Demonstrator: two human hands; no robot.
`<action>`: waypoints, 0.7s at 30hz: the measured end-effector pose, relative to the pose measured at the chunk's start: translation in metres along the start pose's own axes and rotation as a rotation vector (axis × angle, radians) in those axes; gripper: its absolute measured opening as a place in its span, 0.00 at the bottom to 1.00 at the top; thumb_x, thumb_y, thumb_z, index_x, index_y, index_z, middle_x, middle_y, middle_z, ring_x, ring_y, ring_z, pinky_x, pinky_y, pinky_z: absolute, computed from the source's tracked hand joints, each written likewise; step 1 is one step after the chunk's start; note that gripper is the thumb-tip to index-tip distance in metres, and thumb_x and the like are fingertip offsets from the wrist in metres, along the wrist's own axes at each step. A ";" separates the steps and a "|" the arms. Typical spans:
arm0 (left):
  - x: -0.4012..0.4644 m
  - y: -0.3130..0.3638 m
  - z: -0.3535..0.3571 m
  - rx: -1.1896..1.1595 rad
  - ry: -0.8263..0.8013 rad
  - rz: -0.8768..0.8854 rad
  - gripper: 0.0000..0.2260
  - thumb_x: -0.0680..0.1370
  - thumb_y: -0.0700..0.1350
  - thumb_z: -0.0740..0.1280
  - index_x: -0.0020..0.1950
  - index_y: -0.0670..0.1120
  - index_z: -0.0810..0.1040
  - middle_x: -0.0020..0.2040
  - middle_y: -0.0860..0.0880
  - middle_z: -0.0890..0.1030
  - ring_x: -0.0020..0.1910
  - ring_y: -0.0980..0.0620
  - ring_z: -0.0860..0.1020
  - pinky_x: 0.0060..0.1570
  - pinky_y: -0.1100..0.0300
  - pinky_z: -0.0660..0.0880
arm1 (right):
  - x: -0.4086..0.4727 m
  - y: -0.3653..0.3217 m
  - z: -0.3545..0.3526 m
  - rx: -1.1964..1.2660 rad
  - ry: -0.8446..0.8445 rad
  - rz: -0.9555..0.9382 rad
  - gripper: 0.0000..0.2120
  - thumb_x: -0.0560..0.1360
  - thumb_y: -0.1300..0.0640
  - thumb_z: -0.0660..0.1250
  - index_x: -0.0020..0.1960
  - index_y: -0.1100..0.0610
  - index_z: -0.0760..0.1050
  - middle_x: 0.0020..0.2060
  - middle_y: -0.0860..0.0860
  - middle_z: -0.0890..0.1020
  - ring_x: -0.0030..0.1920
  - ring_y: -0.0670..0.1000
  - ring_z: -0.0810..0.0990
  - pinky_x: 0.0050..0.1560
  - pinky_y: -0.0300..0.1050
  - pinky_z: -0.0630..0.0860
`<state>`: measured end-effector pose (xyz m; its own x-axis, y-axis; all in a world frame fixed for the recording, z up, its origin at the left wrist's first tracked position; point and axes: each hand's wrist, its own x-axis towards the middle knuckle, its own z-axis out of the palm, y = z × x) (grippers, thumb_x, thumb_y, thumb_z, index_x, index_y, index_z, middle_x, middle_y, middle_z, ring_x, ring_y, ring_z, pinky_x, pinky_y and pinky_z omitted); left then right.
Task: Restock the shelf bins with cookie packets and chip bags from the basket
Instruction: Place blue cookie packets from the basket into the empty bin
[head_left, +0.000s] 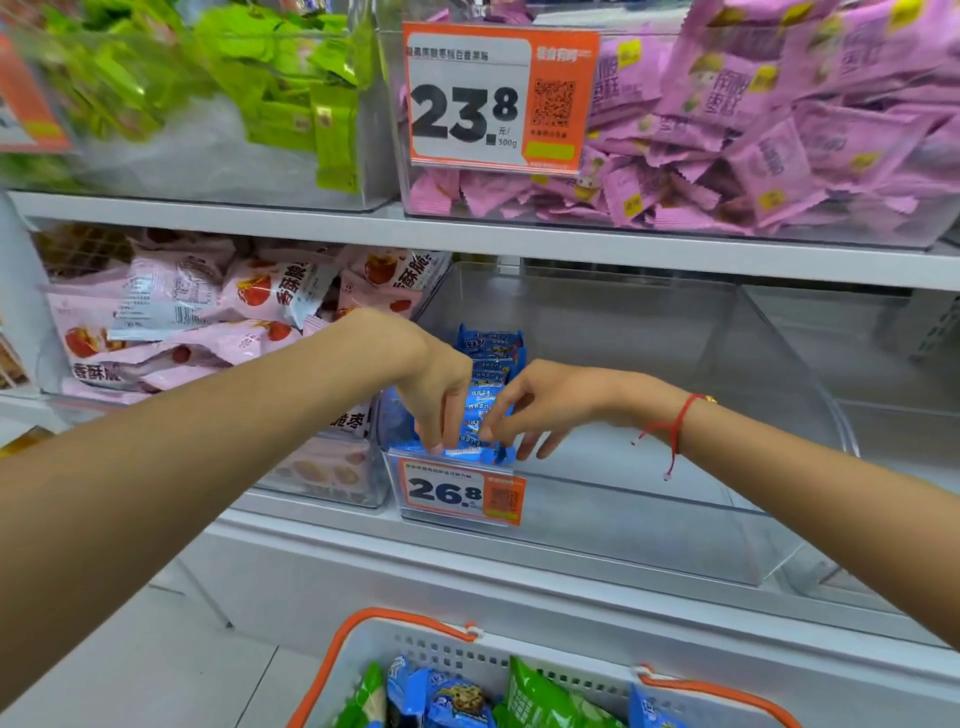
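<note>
We see left hand (441, 395) and right hand (540, 405) pinching row of blue foil cookie packets (485, 395) standing at left front of clear plastic shelf bin (649, 499). Orange-white price tag (462, 491) reads 26.8. At 6 o'clock, white basket with orange rim (363, 639) holds blue and green packets. At 12 o'clock, tag (498, 96) reads 23.8 元/500g.

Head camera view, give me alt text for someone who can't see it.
Both hands, left and right, pinch a row of blue cookie packets at the front left of a mostly bare clear shelf bin tagged 26.8. A white basket with orange handles below holds more blue and green packets; neighbouring bins hold pink and green snacks.
</note>
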<state>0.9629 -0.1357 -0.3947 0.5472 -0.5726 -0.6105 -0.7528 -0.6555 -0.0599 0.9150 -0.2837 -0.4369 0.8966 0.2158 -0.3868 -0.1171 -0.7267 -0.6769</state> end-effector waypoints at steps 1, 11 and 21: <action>-0.001 -0.001 0.001 -0.006 0.007 0.005 0.13 0.74 0.46 0.72 0.58 0.50 0.82 0.51 0.54 0.84 0.47 0.60 0.78 0.53 0.65 0.71 | 0.002 0.002 0.001 0.029 0.007 0.036 0.13 0.75 0.54 0.69 0.56 0.59 0.80 0.44 0.54 0.82 0.39 0.49 0.81 0.38 0.36 0.80; -0.002 -0.006 0.008 0.018 0.123 0.027 0.11 0.74 0.47 0.72 0.56 0.49 0.83 0.49 0.57 0.83 0.35 0.65 0.73 0.36 0.77 0.66 | 0.027 0.008 0.023 0.050 0.045 0.272 0.07 0.74 0.60 0.70 0.39 0.57 0.75 0.27 0.49 0.80 0.26 0.43 0.76 0.33 0.34 0.77; 0.009 0.007 0.009 0.304 0.218 -0.059 0.09 0.70 0.52 0.74 0.49 0.56 0.81 0.46 0.59 0.80 0.44 0.56 0.77 0.44 0.60 0.73 | 0.004 0.001 0.001 -0.131 0.054 -0.037 0.12 0.74 0.54 0.71 0.55 0.58 0.80 0.38 0.49 0.82 0.35 0.42 0.79 0.37 0.34 0.77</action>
<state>0.9590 -0.1409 -0.4081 0.6335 -0.6506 -0.4188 -0.7737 -0.5336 -0.3415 0.9176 -0.2829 -0.4397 0.9214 0.2108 -0.3264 -0.0301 -0.7988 -0.6009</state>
